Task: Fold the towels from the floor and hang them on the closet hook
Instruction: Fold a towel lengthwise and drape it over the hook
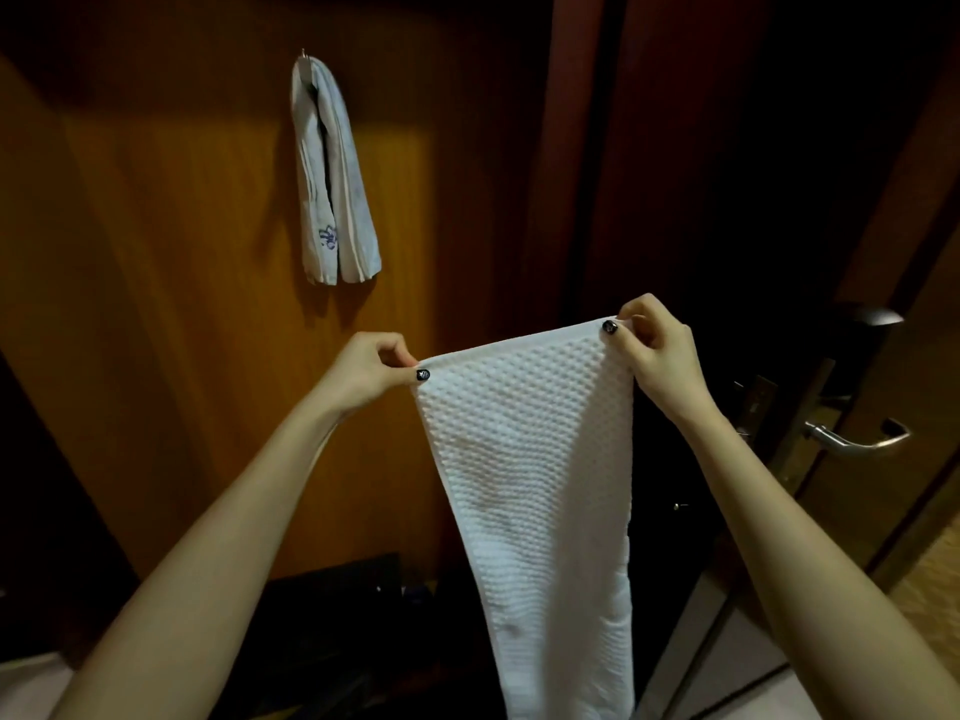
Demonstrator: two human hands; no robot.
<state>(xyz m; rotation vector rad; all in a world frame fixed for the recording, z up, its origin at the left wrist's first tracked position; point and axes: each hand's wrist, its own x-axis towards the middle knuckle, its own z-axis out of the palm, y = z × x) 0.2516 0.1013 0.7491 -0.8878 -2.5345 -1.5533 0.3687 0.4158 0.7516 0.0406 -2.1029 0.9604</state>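
Presently, both arms reach forward, bare to the elbow. Left hand [371, 368] pinches the upper left corner of a white waffle-weave towel [524, 485], thumb on the near face and the other fingers curled behind. Right hand [657, 350] pinches the upper right corner the same way, thumb pressing the hem. Both thumbnails carry dark polish.

The top edge of the towel is drawn taut between the two hands, the right corner riding higher than the left. From there the towel hangs straight down in one long panel and runs out past the bottom edge of the view; its lower end is not visible. It hangs clear of the closet door [156, 252], in front of that door's right edge.

A second towel [332, 174], pale with stripes and a small blue motif, hangs folded lengthwise over a hook [304, 55] near the top of the closet door, well above and left of the hands.

At the right, a metal door handle [857, 441] on a dark door. Dark objects [332, 615] at the foot of the closet door, too dim to identify.
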